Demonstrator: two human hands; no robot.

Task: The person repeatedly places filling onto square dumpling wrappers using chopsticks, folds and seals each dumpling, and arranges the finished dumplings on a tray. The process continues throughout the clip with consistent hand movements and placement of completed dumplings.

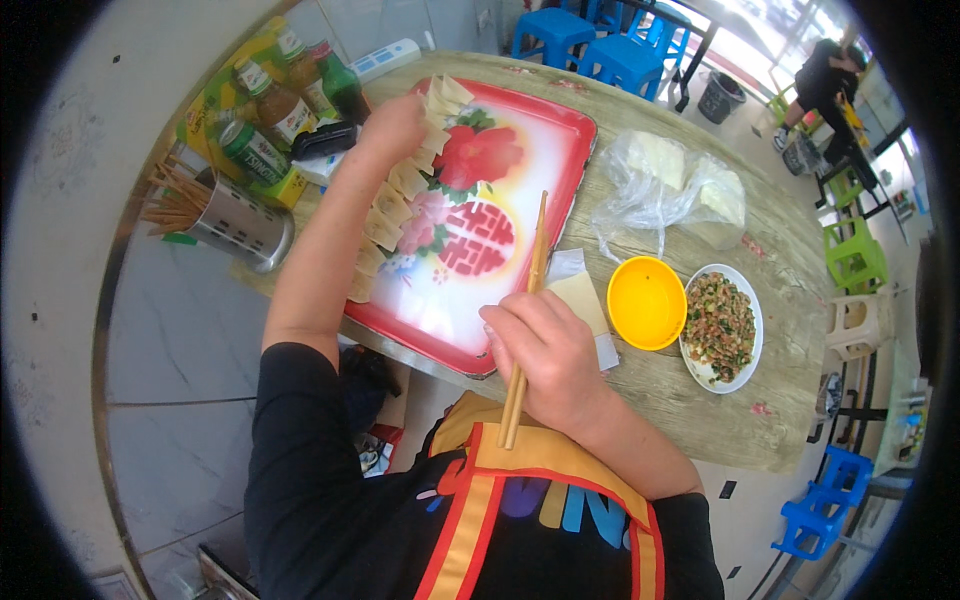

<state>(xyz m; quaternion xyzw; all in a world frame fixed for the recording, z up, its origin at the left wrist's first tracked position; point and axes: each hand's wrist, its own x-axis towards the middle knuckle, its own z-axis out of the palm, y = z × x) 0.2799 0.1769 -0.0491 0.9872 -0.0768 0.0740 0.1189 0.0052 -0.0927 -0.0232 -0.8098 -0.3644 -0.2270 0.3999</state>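
My right hand [551, 352] grips a pair of wooden chopsticks [537, 259] above the near right corner of a red-rimmed, flower-patterned enamel tray [551, 112]. My left hand [394, 131] reaches over the tray's left rim, at the far end of a row of folded wontons [388, 214]. Its fingertips are hidden, so whether it holds one is unclear. Partly behind my right hand lie square dough wrappers [579, 300] on white paper. A yellow bowl [646, 304] of clear liquid touches a white oval plate [724, 386] bearing minced filling with chopped greens [720, 322].
A clear plastic bag [664, 187] with pale contents lies beyond the yellow bowl. Left of the tray are a metal chopstick holder [247, 221], a green can [255, 154], bottles [281, 101] and a black object [324, 141]. Blue stools [555, 34] and a person [821, 90] are farther off.
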